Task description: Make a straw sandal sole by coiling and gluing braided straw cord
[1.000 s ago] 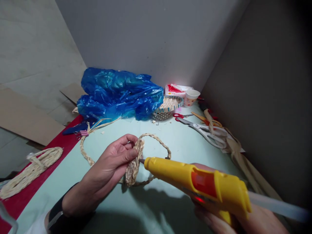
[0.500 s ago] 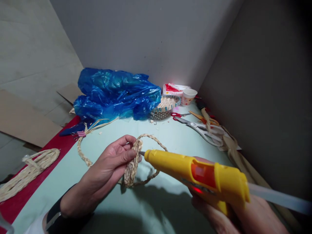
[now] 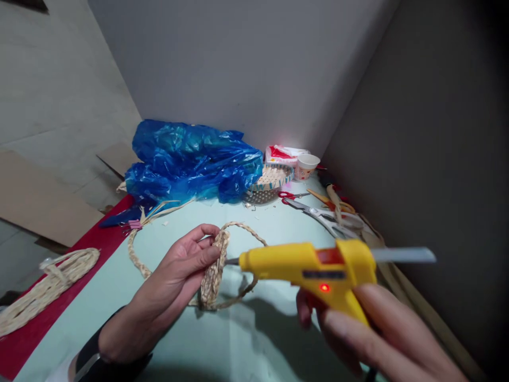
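My left hand [image 3: 175,281] pinches a flat piece of coiled straw braid [image 3: 214,273], tilted on edge, between thumb and fingers. A loose loop of the same braid [image 3: 250,233] curves out to its right, and more braid runs left to a pink clip [image 3: 135,225]. In my right hand [image 3: 374,329] is a yellow glue gun [image 3: 286,262] with its red light lit and a pale glue stick [image 3: 405,254] out of its back. Its dark nozzle points left, at or very near the right side of the coiled piece.
Behind lie a blue plastic bag [image 3: 191,159], a woven basket [image 3: 274,178], a paper cup [image 3: 306,167] and a tissue pack [image 3: 284,154]. Scissors [image 3: 318,213] lie at the right. A braid bundle [image 3: 59,281] rests on red cloth [image 3: 24,345] at the left.
The glue gun has turned to lie more level, its rear end raised and swung left, with the glue stick now fully visible. My left hand still holds the braid in nearly the same place.
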`<state>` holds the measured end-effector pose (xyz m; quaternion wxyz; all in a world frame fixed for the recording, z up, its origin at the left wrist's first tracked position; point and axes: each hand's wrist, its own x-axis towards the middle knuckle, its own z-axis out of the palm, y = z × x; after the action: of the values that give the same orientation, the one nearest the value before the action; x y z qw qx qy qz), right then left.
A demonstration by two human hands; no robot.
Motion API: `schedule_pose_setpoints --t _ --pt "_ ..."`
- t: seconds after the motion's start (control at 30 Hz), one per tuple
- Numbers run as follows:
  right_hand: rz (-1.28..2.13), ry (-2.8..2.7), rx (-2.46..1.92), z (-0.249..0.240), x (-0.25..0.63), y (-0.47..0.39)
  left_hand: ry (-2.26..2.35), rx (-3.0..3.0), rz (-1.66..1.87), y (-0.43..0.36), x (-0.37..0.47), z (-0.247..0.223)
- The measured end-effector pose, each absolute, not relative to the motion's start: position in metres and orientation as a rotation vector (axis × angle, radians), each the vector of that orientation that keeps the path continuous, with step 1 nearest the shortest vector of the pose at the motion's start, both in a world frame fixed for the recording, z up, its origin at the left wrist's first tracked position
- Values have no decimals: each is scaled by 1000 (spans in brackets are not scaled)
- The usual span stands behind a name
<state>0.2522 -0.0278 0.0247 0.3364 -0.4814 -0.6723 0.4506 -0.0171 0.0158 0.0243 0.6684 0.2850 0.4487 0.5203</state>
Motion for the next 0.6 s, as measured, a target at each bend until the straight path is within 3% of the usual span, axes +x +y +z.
schedule_pose_setpoints --t 0.1,0.27,0.47,0.6 --pt "1447 -1283 -1230 42 248 -10 1125 770 1234 16 -19 24" --pt "1429 -857 -1244 30 256 20 1247 951 1376 19 -24 15" --pt "1479 -981 -1386 -4 269 22 1368 1101 1424 21 -27 14" --pt "1323 -1281 -1564 -11 271 24 1384 1152 1416 19 -25 19"
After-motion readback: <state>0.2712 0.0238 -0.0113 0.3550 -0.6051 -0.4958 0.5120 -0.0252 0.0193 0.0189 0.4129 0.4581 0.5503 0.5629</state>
